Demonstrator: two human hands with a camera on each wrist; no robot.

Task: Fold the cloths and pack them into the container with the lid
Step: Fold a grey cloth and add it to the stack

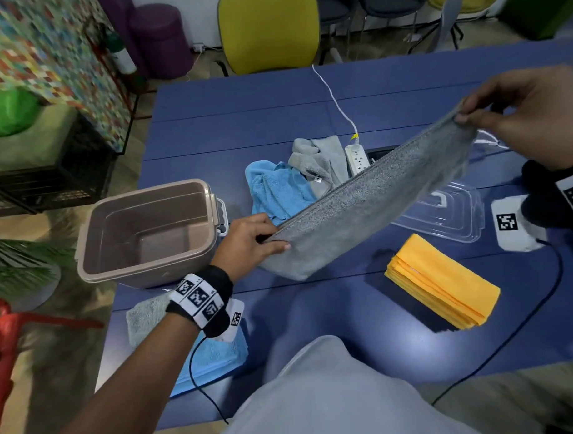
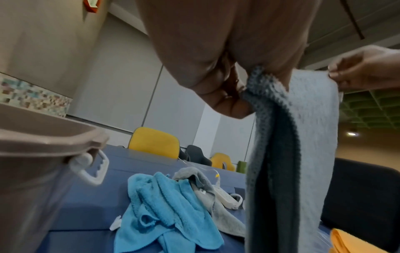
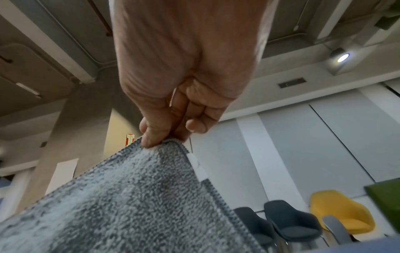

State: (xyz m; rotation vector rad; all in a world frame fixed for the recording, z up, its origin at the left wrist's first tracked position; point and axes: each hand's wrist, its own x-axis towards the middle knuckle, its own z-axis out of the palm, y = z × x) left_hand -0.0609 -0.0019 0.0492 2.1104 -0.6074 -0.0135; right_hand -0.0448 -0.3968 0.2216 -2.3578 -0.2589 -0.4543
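Dim indoor light; ceiling spotlight (image 3: 342,57) flares; glare patch on table (image 1: 416,342); motion blur, wide-angle edge warping.

A doubled grey cloth (image 1: 369,210) stretches taut between both hands; the empty taupe container (image 1: 149,234) sits just left of the left hand.

No legible text anywhere (wristband (image 1: 199,297) markers are only square codes).

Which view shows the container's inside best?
The head view: it looks down into the open container, and no cloth shows inside. The left wrist view shows only its outer wall, rim and latch from low beside it. The right wrist view shows none of it.
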